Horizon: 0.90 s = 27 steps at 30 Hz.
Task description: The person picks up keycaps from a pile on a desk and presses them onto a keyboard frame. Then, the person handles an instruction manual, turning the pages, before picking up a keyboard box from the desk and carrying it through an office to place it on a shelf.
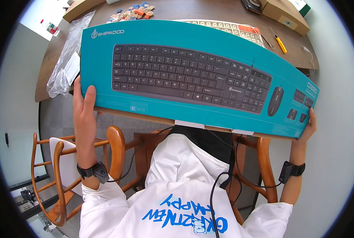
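The left hand (pixel 84 106) and right hand (pixel 309 129) are grasping the teal box (pixel 197 79) at opposite ends, its long axis running between them from nine-thirty toward three-thirty.

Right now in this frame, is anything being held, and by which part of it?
Yes, a long teal keyboard box: the left hand grips its left end near the lower corner, the right hand its right end near the lower corner.

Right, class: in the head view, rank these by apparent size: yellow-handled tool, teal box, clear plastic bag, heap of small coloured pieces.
1. Teal box
2. Clear plastic bag
3. Heap of small coloured pieces
4. Yellow-handled tool
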Motion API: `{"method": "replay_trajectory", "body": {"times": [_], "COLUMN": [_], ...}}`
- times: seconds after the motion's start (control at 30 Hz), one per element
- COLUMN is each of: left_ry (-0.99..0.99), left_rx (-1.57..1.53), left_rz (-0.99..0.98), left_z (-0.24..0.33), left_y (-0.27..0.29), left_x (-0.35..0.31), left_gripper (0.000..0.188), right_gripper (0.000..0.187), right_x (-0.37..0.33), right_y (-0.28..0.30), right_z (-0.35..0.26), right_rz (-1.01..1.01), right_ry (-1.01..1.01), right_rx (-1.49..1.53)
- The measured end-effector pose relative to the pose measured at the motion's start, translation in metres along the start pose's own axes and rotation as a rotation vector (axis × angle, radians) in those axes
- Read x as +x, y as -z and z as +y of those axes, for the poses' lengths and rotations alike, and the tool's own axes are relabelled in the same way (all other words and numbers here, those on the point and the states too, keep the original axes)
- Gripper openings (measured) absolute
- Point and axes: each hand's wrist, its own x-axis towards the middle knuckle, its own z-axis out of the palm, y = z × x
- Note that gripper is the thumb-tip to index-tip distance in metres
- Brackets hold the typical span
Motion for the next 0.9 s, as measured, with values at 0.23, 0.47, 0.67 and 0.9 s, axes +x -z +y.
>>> {"method": "replay_trajectory", "body": {"times": [0.23,0.47,0.67,0.9], "left_ry": [0.053,0.043,0.025,0.051], "left_rx": [0.039,0.025,0.021,0.037], "left_rz": [0.028,-0.031,-0.034,-0.098], "left_z": [0.003,0.002,0.01,0.002], "left_y": [-0.004,-0.004,-0.013,-0.014], "left_x": [-0.003,0.004,0.002,0.002], "left_gripper": [0.071,0.066,0.06,0.06], "right_gripper": [0.031,0.033,0.036,0.033], "right_x": [-0.001,-0.004,-0.005,-0.002], "right_y": [-0.005,-0.014,-0.017,-0.002], "right_z": [0.002,0.002,0.006,0.008], "right_rz": [0.036,0.068,0.059,0.072], "right_ry": [-0.024,-0.064,-0.086,-0.079], "right_rx": [-0.017,-0.043,-0.023,-0.029]}}
